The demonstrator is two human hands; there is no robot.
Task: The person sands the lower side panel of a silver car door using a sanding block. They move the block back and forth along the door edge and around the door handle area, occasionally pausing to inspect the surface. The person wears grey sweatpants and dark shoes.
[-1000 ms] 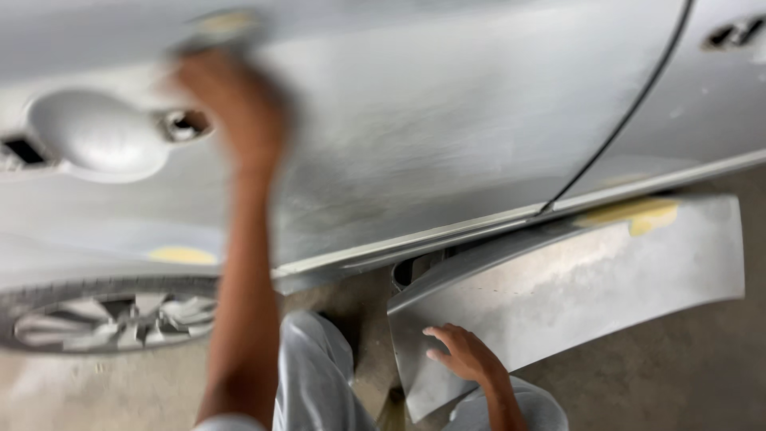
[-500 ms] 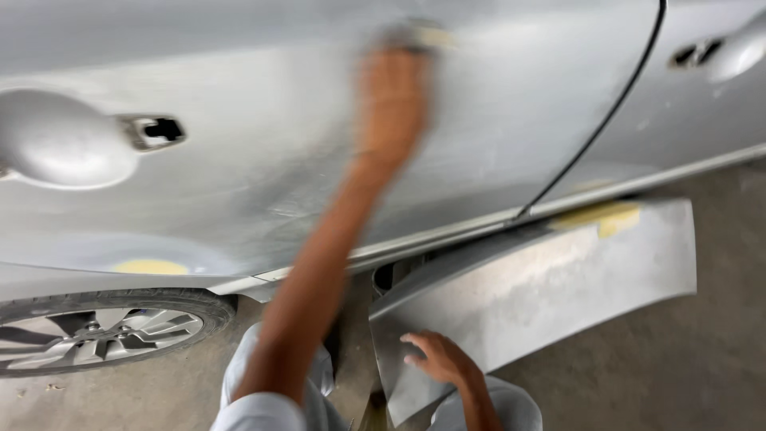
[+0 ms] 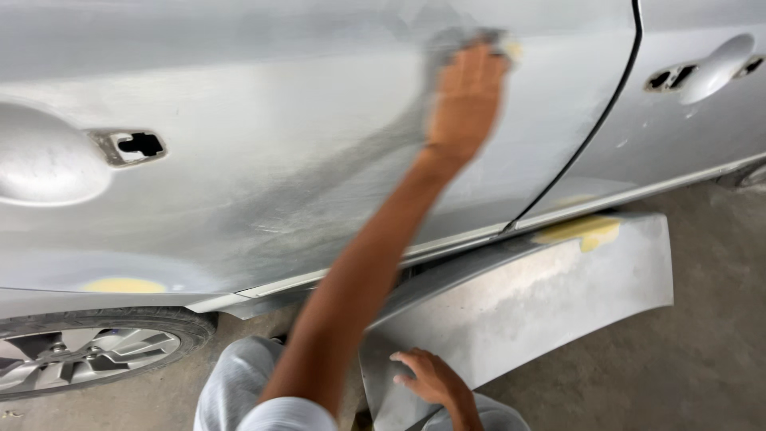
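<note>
Left hand (image 3: 467, 96) presses pad (image 3: 463, 40) against car door (image 3: 263, 120); right hand (image 3: 431, 379) rests on loose panel (image 3: 542, 303).

loose panel (image 3: 527, 311) blocks sill, floor (image 3: 702, 375) open — right

Bare forearms — a short pale grey sleeve (image 3: 289, 413) on the left arm, light grey trousers (image 3: 231, 383).

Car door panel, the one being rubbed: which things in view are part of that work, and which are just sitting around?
In use:
- left hand, pressed flat high on the silver car door
- grey sanding pad, under that hand's fingers
- right hand, resting on the loose grey body panel

Standing by:
- wheel
- rear door handle
- concrete floor
</note>
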